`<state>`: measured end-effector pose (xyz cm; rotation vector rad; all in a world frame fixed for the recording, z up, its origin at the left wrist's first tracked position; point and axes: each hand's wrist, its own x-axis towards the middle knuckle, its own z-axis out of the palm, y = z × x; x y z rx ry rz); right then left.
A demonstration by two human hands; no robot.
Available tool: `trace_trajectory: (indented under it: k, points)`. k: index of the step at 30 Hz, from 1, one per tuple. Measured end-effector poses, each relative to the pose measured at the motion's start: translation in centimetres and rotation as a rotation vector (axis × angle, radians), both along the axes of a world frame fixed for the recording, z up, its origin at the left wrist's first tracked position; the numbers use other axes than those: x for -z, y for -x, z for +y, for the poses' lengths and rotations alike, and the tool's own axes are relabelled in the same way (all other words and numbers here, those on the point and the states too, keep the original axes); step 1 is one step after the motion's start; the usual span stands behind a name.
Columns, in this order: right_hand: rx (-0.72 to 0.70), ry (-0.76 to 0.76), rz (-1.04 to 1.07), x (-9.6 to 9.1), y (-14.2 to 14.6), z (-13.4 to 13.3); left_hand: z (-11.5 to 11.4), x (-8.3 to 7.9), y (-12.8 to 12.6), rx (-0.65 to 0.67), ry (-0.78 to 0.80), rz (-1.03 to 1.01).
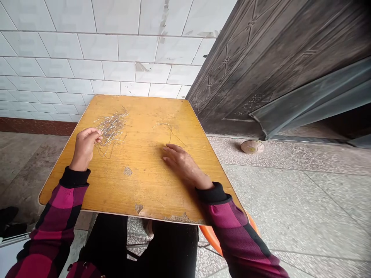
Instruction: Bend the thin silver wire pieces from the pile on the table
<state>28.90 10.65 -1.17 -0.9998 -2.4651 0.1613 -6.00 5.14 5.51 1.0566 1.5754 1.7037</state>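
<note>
A loose heap of thin metal wires (112,126), some silvery and some darker, lies on the left half of the wooden table. My left hand (86,144) is at the heap's near left edge, its thumb and forefinger pinched on thin wire there. How many strands are between the fingertips is too fine to make out. On the right half lie a few separate bent wires (171,133). Just nearer to me, my right hand (182,162) rests low over the tabletop, palm down, fingers apart and slightly bent, with nothing visible in it.
The yellow-brown table (139,154) has chipped patches along its front edge and stands against a white tiled wall (98,46). A dark carved door (246,77) with a grey-green cloth is at the right. A worn ball (252,146) lies on the floor. Something orange (211,239) shows beneath my right sleeve.
</note>
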Motion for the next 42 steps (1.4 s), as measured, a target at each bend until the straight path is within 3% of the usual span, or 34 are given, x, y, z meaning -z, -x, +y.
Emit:
trace_trajectory:
  k: [5, 13, 17, 24, 30, 34, 37, 39, 42]
  points:
    - [0.025, -0.068, 0.048, -0.2, 0.1, 0.2, 0.1, 0.7, -1.9, 0.226, 0.098, -0.250]
    - [0.028, -0.075, 0.161, -1.2, 0.7, -0.6, -0.3, 2.3, -4.7, 0.437, 0.196, -0.321]
    - [0.035, -0.037, 0.183, -1.5, 1.1, -1.1, -0.3, 2.8, -5.2, 0.449, 0.205, -0.368]
    - [0.024, 0.078, 0.274, -2.0, 2.2, -2.3, -0.2, 3.2, -5.9, 0.338, 0.151, -0.358]
    - [-0.103, 0.200, 0.352, -1.8, 4.8, -3.9, -0.7, 3.6, -7.3, 0.376, 0.137, -0.400]
    - [-0.157, 0.314, 0.335, -1.7, 5.7, -4.3, -1.2, 3.7, -8.3, 0.451, 0.159, -0.419]
    - [-0.122, 0.433, 0.447, -1.8, 5.7, -4.3, -1.4, 3.5, -8.3, 0.488, 0.140, -0.356]
    - [-0.099, 0.617, 0.571, -1.9, 5.5, -4.1, -1.4, 3.3, -7.9, 0.451, 0.072, -0.218]
    - [-0.143, 1.046, 0.755, -1.7, 5.4, -3.8, -1.4, 2.9, -6.9, 0.356, -0.055, 0.065]
